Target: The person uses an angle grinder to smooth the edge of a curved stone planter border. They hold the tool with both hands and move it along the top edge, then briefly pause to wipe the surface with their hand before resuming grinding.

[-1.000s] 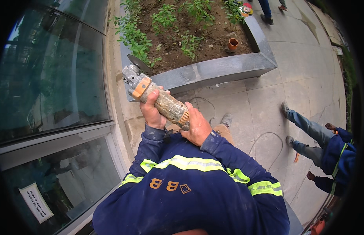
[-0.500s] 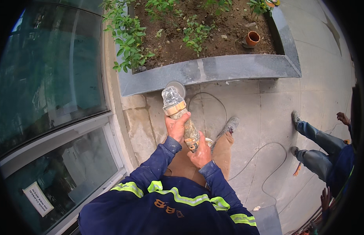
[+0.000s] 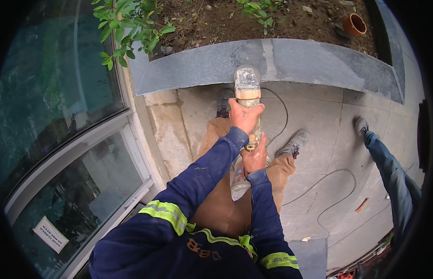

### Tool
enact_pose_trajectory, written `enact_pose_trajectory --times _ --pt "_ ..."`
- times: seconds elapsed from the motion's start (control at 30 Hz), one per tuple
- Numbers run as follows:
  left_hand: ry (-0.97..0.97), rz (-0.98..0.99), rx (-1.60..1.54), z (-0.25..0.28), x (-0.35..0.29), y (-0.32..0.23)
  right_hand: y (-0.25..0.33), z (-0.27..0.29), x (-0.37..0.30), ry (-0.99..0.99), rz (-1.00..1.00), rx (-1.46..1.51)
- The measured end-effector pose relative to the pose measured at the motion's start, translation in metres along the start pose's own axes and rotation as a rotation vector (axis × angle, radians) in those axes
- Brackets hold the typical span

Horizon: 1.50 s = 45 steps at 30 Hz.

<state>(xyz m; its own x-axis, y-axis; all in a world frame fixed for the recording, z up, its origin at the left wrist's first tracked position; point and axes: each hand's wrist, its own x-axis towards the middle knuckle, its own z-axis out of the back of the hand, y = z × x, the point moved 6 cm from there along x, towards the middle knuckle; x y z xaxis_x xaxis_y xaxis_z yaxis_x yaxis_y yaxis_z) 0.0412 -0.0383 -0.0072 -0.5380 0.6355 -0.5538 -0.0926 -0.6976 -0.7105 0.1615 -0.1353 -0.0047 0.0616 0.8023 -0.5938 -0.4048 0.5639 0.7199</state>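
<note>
A dusty angle grinder [image 3: 247,84] points away from me, its round disc at the front edge of the planter's grey stone coping [image 3: 314,60]. Whether the disc presses on the stone or hovers just over it, I cannot tell. My left hand [image 3: 245,116] is wrapped round the grinder's body behind its orange collar. Farther back, my right hand [image 3: 255,156] grips the rear end of the same tool. A dark cord [image 3: 285,116] loops over the paving to the right of the grinder.
Behind the coping lie soil, green plants [image 3: 128,30] and an orange pipe end [image 3: 354,24]. A glass door [image 3: 77,200] stands at left. Between my legs is a bucket [image 3: 239,179]. Another person's leg [image 3: 388,162] stands at right, near a cable [image 3: 337,173] on the paving.
Both hands have moved the grinder forward and right, bringing its head over the coping's edge. My view has come closer to the planter. The other person has shifted at right.
</note>
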Motion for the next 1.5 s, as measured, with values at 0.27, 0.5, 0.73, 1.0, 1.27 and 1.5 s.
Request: enact_pose_trajectory --times 0.27,0.5,0.73,1.0,1.27,1.5 --pt "0.046 0.002 -0.054 -0.005 0.017 0.001 -0.002 -0.003 0.018 -0.039 -0.016 -0.03" --pt "0.007 0.001 -0.055 -0.005 0.019 0.003 0.006 0.0 0.022 -0.021 -0.026 -0.094" --pt "0.013 0.032 -0.048 -0.007 0.022 0.004 0.012 0.002 0.021 0.003 -0.132 -0.153" --pt "-0.008 0.061 -0.001 -0.004 0.028 0.007 0.005 -0.005 0.028 0.025 -0.102 -0.174" --pt "-0.026 0.063 0.062 -0.002 0.029 0.0 0.01 -0.009 0.029 -0.013 -0.073 -0.131" --pt "0.038 0.034 0.019 -0.009 0.029 -0.003 0.012 -0.006 0.027 -0.063 -0.132 -0.17"
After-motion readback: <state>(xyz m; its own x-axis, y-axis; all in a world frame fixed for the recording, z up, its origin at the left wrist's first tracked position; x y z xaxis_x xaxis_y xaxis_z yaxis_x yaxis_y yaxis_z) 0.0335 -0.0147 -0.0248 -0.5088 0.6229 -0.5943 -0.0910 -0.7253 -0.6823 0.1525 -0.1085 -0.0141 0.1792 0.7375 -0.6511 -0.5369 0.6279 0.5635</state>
